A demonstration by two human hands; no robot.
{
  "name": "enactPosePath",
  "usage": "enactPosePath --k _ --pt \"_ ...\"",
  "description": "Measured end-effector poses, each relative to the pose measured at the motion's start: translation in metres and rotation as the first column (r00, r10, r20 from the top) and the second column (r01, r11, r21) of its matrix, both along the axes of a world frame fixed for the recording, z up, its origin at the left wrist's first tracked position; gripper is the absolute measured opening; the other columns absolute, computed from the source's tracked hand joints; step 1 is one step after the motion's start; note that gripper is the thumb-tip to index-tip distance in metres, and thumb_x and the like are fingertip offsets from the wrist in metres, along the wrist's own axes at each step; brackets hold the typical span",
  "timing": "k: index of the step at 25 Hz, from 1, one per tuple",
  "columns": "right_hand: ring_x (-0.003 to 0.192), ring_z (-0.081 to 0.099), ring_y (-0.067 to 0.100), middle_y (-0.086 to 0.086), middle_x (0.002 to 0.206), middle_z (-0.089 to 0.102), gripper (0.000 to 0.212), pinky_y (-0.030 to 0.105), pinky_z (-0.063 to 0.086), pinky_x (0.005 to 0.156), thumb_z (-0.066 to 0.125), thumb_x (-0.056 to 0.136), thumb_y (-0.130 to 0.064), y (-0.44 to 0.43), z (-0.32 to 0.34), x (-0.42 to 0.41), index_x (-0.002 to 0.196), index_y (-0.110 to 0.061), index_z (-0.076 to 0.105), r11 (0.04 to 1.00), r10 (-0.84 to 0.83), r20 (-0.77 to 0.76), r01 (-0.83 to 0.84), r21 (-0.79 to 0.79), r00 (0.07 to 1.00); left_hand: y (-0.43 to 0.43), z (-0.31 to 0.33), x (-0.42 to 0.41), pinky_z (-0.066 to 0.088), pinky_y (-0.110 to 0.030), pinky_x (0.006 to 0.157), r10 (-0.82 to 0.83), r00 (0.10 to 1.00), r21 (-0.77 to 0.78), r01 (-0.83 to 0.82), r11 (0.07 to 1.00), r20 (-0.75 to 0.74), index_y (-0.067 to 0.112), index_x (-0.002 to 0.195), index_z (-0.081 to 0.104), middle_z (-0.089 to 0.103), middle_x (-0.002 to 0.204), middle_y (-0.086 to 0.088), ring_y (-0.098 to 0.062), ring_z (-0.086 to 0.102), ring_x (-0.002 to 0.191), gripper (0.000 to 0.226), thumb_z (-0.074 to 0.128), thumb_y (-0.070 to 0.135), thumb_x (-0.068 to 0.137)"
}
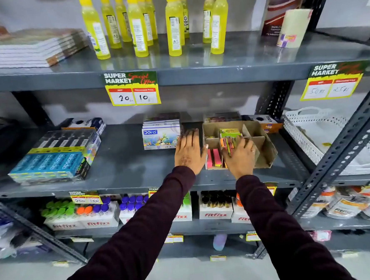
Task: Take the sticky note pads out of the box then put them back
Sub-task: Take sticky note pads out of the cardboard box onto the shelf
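A small stack of bright sticky note pads (228, 144) is pinched by the right hand (239, 156) inside the brown, divided cardboard box (264, 143) on the grey metal shelf (127, 163), while the box's left wall is braced, apparently against sliding, by the flat, spread left hand (189, 150).

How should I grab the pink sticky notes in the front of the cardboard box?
Pinch the pink sticky note pad by its upright flat faces, coming straight down from above. It stands on edge in the brown cardboard divided box, whose walls block the sides; only the top edge is free.

Grey metal shelf (125, 165) with divided cardboard box (264, 143), crayon packs (161, 134).
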State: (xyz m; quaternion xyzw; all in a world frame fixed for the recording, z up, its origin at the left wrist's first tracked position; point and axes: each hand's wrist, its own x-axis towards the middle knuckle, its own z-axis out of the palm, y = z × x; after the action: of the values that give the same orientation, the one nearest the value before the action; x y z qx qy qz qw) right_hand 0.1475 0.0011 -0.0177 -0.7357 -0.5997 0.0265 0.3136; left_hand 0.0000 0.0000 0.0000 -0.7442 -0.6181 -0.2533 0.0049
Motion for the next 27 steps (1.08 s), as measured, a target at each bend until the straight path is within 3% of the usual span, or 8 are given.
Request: enactPosePath --k 2,4,7,15,19,21,25,27 --pt "0.120 0.044 0.044 0.029 0.128 0.048 0.070 0.049 0.040 0.100 0.069 0.080 -0.042 0.008 -0.007 0.001 0.126 0.003 0.043 0.988 -0.025 -0.092 0.010 -0.155 0.995 0.012 -0.009 -0.004 0.014 -0.042 0.113 -0.020 1.000 -0.083 0.019 0.996 -0.002 0.003 0.139 0.023 0.034 0.145 -0.018 -0.029 0.026 0.135 0.076 0.009 0.051 0.082" --pt "0.121 0.045 0.045 0.030 0.129 0.048 0.073 0.049 0.040 0.102 0.068 0.081 -0.043 0.015 -0.014 0.002 0.130 0.003 0.041 0.979 -0.023 -0.113 0.000 -0.205 0.993 0.026 -0.018 -0.009 0.011 -0.042 0.114 -0.030 1.000 -0.112 0.030 0.993 0.001 0.002 0.139 0.021 0.030 0.147 -0.019 -0.029 0.022 0.137 0.066 0.018 0.046 0.090" --pt "0.122 0.046 0.045 0.030 0.134 0.046 0.070 0.047 0.040 0.102 0.066 0.084 -0.040 0.024 -0.019 0.001 0.132 0.003 0.039 0.977 -0.023 -0.108 -0.001 -0.213 0.994 0.042 -0.020 -0.014 0.010 -0.040 0.114 -0.055 0.998 -0.090 0.055 0.994 0.008 0.000 0.139 0.022 0.031 0.146 -0.021 -0.030 0.024 0.136 0.056 0.034 0.033 0.095" --pt "0.105 0.059 0.043 0.032 0.121 0.058 0.053 0.045 0.049 0.087 0.058 0.091 -0.032 0.030 -0.036 0.005 0.127 0.004 0.047 0.994 -0.040 -0.009 0.038 -0.103 0.999 0.059 -0.034 -0.044 0.013 -0.043 0.114 -0.075 0.997 -0.021 0.075 0.997 0.023 0.000 0.136 0.029 0.038 0.143 -0.020 -0.028 0.029 0.135 0.049 0.040 0.024 0.094" --pt "0.105 0.059 0.044 0.030 0.118 0.060 0.062 0.047 0.049 0.087 0.062 0.087 -0.026 0.034 -0.038 0.003 0.136 0.001 0.036 0.973 -0.089 -0.005 0.086 -0.216 0.996 0.058 -0.043 -0.068 0.015 -0.043 0.114 -0.032 0.999 -0.033 0.032 0.999 0.014 0.001 0.135 0.032 0.041 0.142 -0.018 -0.028 0.030 0.135 0.048 0.040 0.022 0.094" --pt "0.105 0.059 0.044 0.029 0.116 0.061 0.057 0.047 0.050 0.086 0.062 0.088 -0.024 0.035 -0.031 0.001 0.133 0.000 0.037 0.964 -0.124 0.001 0.121 -0.235 0.992 0.056 -0.047 -0.082 0.018 -0.045 0.113 -0.006 1.000 -0.010 0.007 1.000 0.022 0.000 0.134 0.035 0.044 0.139 -0.020 -0.029 0.033 0.133 0.046 0.044 0.019 0.092" --pt "0.111 0.056 0.043 0.026 0.126 0.056 0.057 0.049 0.048 0.090 0.064 0.087 -0.024 0.029 0.006 -0.012 0.132 0.001 0.039 0.964 -0.255 0.031 0.257 -0.069 0.966 0.059 -0.052 -0.121 0.023 -0.049 0.110 0.061 0.998 0.026 -0.062 0.998 0.031 -0.003 0.128 0.041 0.050 0.132 -0.023 -0.033 0.041 0.127 0.047 0.041 0.023 0.089" --pt "0.110 0.057 0.042 0.024 0.128 0.055 0.057 0.047 0.049 0.087 0.065 0.086 -0.025 0.024 0.025 -0.033 0.130 0.002 0.043 0.976 -0.207 0.030 0.205 0.078 0.978 0.059 -0.054 -0.140 0.028 -0.051 0.108 0.096 0.995 0.010 -0.096 0.995 0.023 -0.004 0.125 0.044 0.054 0.127 -0.025 -0.035 0.047 0.122 0.054 0.031 0.030 0.085"
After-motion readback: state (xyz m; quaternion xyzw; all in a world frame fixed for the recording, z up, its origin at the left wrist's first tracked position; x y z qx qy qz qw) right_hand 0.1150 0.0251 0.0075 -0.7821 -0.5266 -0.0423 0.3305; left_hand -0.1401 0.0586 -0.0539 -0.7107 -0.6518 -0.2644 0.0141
